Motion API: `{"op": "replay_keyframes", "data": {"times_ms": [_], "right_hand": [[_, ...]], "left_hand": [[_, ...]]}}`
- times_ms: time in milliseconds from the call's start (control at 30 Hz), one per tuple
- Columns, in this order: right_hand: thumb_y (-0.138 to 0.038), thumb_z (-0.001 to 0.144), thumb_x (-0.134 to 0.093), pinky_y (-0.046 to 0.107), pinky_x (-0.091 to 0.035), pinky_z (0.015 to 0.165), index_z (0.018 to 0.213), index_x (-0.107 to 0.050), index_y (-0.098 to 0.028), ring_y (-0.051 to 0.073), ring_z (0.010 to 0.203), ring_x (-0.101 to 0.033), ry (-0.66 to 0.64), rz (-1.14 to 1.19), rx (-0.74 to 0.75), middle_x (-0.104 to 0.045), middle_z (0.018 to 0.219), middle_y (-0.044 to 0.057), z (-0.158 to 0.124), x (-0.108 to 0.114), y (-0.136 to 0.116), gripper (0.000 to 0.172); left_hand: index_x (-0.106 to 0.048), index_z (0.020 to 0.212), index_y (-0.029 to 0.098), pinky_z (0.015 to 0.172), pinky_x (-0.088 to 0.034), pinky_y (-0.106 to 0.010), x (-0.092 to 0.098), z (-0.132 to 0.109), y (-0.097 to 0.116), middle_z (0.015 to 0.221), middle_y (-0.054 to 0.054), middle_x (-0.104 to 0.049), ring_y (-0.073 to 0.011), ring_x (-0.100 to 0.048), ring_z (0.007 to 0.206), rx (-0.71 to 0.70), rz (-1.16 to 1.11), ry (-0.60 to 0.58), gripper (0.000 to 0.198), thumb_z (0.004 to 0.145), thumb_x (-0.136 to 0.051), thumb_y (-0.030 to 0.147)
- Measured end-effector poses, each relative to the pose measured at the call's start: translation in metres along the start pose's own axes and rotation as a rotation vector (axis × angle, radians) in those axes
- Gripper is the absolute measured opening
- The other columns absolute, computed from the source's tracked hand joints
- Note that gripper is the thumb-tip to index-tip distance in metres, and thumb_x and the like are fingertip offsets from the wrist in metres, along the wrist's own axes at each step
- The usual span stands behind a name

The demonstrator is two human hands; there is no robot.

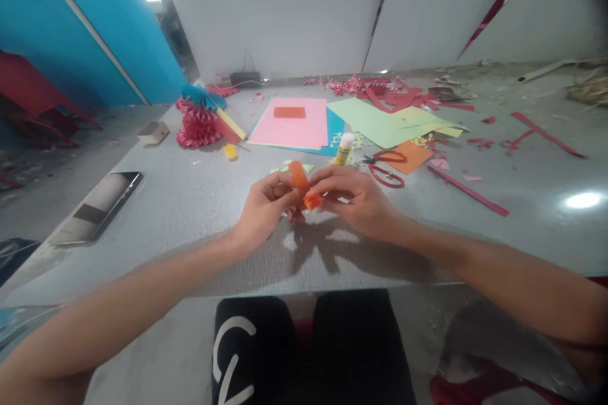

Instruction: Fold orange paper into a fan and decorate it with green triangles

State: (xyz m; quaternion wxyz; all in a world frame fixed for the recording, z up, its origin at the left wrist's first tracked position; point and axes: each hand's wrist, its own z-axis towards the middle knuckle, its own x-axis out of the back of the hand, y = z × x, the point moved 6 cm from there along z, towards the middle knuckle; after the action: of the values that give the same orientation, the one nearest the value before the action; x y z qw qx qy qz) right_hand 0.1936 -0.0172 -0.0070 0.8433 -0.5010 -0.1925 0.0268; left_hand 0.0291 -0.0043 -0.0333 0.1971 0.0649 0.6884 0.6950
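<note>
Pinching: left hand (266,204) and right hand (357,200) grip folded orange paper (298,174) | probably light, easily creased | best held by edges

- We are holding paper (298,175) between our hands (356,199).
- Behind them, a glue stick (344,149) is standing left of scissors (387,185).
- A phone (97,210) is lying left on the bench (185,202).

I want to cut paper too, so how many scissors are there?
1: the red-handled scissors lie on the table, just right of the glue stick. More could be hidden under the papers.
</note>
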Motion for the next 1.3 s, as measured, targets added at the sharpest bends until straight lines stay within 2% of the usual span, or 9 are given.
{"op": "replay_keyframes", "data": {"times_ms": [100, 200, 300, 400, 567, 767, 933, 1133, 1300], "right_hand": [[-0.042, 0.09, -0.078, 0.031, -0.065, 0.071, 0.092, -0.08, -0.025, 0.017, 0.084, -0.07, -0.008, 0.155, -0.088, -0.069, 0.109, 0.006, 0.0, -0.003, 0.005, 0.018], [-0.045, 0.09, -0.078, 0.03, -0.063, 0.066, 0.092, -0.077, -0.023, 0.016, 0.078, -0.069, -0.033, 0.255, -0.171, -0.068, 0.095, 0.003, 0.001, -0.006, 0.01, 0.022], [-0.046, 0.09, -0.078, 0.03, -0.061, 0.064, 0.09, -0.075, -0.022, 0.017, 0.076, -0.068, -0.075, 0.31, -0.225, -0.067, 0.083, 0.001, 0.002, -0.008, 0.014, 0.025], [-0.045, 0.091, -0.077, 0.03, -0.06, 0.066, 0.089, -0.075, -0.022, 0.016, 0.076, -0.068, -0.091, 0.33, -0.254, -0.069, 0.084, 0.001, 0.002, -0.008, 0.015, 0.024], [-0.052, 0.089, -0.078, 0.029, -0.059, 0.065, 0.092, -0.077, -0.021, 0.015, 0.072, -0.068, -0.099, 0.357, -0.282, -0.071, 0.079, 0.001, 0.003, -0.01, 0.015, 0.031], [-0.057, 0.086, -0.08, 0.028, -0.059, 0.062, 0.086, -0.073, -0.019, 0.014, 0.063, -0.067, -0.079, 0.346, -0.306, -0.07, 0.072, 0.001, 0.003, -0.009, 0.012, 0.039], [-0.055, 0.087, -0.08, 0.029, -0.059, 0.064, 0.084, -0.071, -0.019, 0.014, 0.063, -0.068, -0.071, 0.341, -0.297, -0.069, 0.071, 0.0, 0.003, -0.009, 0.013, 0.038], [-0.053, 0.077, -0.089, 0.028, -0.058, 0.06, 0.08, -0.067, -0.019, 0.014, 0.063, -0.068, -0.006, 0.359, -0.301, -0.069, 0.07, -0.001, 0.003, -0.006, 0.018, 0.041], [-0.05, 0.08, -0.088, 0.028, -0.059, 0.061, 0.083, -0.066, -0.019, 0.013, 0.062, -0.068, -0.018, 0.366, -0.304, -0.07, 0.071, -0.001, 0.003, -0.008, 0.019, 0.038]], "left_hand": [[-0.063, 0.085, 0.016, 0.051, -0.047, -0.023, 0.001, -0.002, 0.006, 0.065, 0.0, -0.069, -0.012, -0.066, 0.052, -0.083, 0.134, 0.045, 0.024, 0.088, -0.077, 0.036], [-0.064, 0.086, 0.016, 0.052, -0.048, -0.022, 0.001, -0.003, 0.01, 0.064, 0.001, -0.067, -0.0111, -0.066, 0.054, -0.132, 0.237, 0.065, 0.024, 0.09, -0.077, 0.036], [-0.065, 0.09, 0.017, 0.054, -0.049, -0.022, 0.002, -0.005, 0.01, 0.068, 0.001, -0.068, -0.0117, -0.068, 0.058, -0.123, 0.245, 0.065, 0.023, 0.089, -0.079, 0.035], [-0.065, 0.095, 0.018, 0.056, -0.051, -0.023, 0.002, -0.005, 0.009, 0.073, 0.0, -0.07, -0.0133, -0.07, 0.062, -0.097, 0.191, 0.06, 0.026, 0.085, -0.083, 0.034], [-0.065, 0.094, 0.018, 0.057, -0.053, -0.023, 0.001, -0.005, 0.011, 0.074, -0.001, -0.072, -0.0147, -0.073, 0.066, -0.099, 0.143, 0.035, 0.028, 0.081, -0.087, 0.03], [-0.064, 0.092, 0.018, 0.058, -0.053, -0.023, 0.001, -0.004, 0.009, 0.072, 0.0, -0.073, -0.0149, -0.073, 0.066, -0.089, 0.109, 0.013, 0.03, 0.08, -0.089, 0.029], [-0.064, 0.091, 0.017, 0.059, -0.054, -0.024, 0.001, -0.003, 0.007, 0.073, -0.001, -0.074, -0.015, -0.074, 0.066, -0.075, 0.084, 0.003, 0.031, 0.077, -0.09, 0.027], [-0.064, 0.092, 0.018, 0.06, -0.055, -0.022, -0.002, -0.004, 0.005, 0.074, -0.001, -0.076, -0.0147, -0.075, 0.069, -0.069, 0.063, -0.026, 0.031, 0.078, -0.09, 0.026], [-0.066, 0.093, 0.018, 0.062, -0.057, -0.024, -0.002, -0.003, 0.004, 0.075, -0.001, -0.077, -0.0159, -0.076, 0.07, -0.091, 0.076, -0.045, 0.028, 0.079, -0.089, 0.026]]}}
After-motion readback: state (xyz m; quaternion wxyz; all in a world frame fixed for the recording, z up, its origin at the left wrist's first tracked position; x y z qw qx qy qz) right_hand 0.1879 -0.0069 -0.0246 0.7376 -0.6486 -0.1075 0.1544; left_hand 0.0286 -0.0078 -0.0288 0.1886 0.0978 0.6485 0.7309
